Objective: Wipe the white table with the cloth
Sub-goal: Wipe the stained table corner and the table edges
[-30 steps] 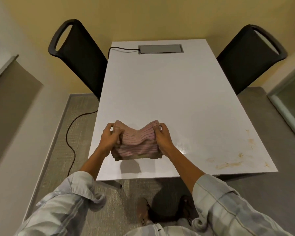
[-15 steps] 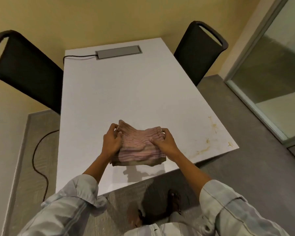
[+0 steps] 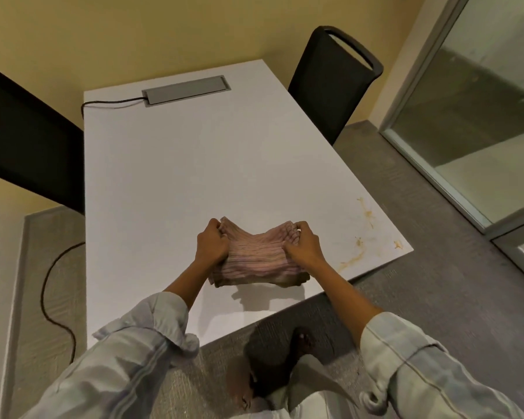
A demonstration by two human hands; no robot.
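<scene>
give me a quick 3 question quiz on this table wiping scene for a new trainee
1. True or false: the folded pink striped cloth lies flat on the white rectangular table, with no hand on it.
2. Which corner of the table carries the yellow-brown smears? A) far left B) near right C) far right
3. Fill in: the grey rectangular panel at the far end has a black ____ running off the table edge.

Key
1. False: the left hand and the right hand each keep a grip on one end of it, above the table.
2. B
3. cable
</scene>
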